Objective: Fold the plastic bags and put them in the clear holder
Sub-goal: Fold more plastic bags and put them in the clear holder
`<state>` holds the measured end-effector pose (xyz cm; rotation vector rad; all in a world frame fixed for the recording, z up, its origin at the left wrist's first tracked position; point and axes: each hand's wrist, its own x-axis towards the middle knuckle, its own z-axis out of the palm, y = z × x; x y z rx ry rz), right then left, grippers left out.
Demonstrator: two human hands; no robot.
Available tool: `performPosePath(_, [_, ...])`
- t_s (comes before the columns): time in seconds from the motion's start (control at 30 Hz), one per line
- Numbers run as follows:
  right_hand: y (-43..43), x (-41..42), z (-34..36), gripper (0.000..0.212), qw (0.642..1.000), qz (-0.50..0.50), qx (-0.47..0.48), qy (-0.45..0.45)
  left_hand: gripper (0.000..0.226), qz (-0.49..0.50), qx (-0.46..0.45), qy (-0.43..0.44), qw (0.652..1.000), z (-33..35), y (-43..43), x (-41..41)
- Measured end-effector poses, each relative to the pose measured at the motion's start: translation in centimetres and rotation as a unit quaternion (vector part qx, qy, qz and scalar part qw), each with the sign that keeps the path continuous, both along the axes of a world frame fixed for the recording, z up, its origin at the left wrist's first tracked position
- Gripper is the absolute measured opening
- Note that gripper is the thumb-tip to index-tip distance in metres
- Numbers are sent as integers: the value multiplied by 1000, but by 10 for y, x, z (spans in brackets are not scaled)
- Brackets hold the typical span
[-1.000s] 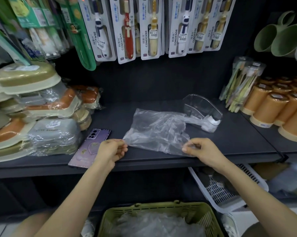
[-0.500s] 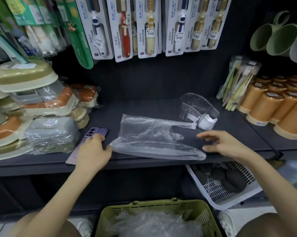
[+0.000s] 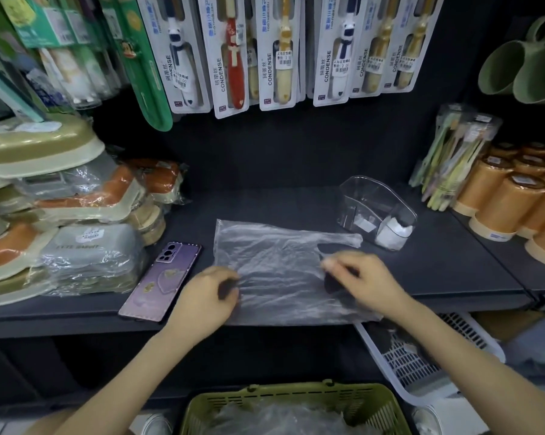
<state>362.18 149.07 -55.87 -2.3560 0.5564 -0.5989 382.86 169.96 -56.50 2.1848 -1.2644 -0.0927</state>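
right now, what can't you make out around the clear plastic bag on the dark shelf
Head view, motion blur: whether the left hand and right hand pinch the clear plastic bag or only press it.
Head view, glare on its walls: how many white folded pieces sit in the clear plastic holder.
Head view, bottom edge: the green slatted basket is cut off; its crinkled plastic cannot be counted.

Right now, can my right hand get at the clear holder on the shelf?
Probably yes. The right hand is on the plastic bag, and the clear holder stands just beyond it, further back on the shelf. Only the bag's thin handle and bare shelf lie between them.
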Motion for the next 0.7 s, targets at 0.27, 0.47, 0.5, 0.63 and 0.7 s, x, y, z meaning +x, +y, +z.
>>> performPosePath(0.27, [-60,66,0,25,988,-89,-70,101,27,96,-42,-37,994,7,-65,39])
performPosePath(0.47, [-81,70,4,15,987,-20,49,149,25,59,57,-75,994,-20,-90,53])
performPosePath(0.5, [-84,68,8,15,986,-15,108,122,27,50,70,-75,993,-25,-90,53])
performPosePath(0.63, [-105,60,20,13,964,23,242,105,39,43,77,-132,987,-35,-91,55])
performPosePath(0.7, [-113,56,21,19,951,49,267,148,41,48,77,-144,985,-36,-95,57])
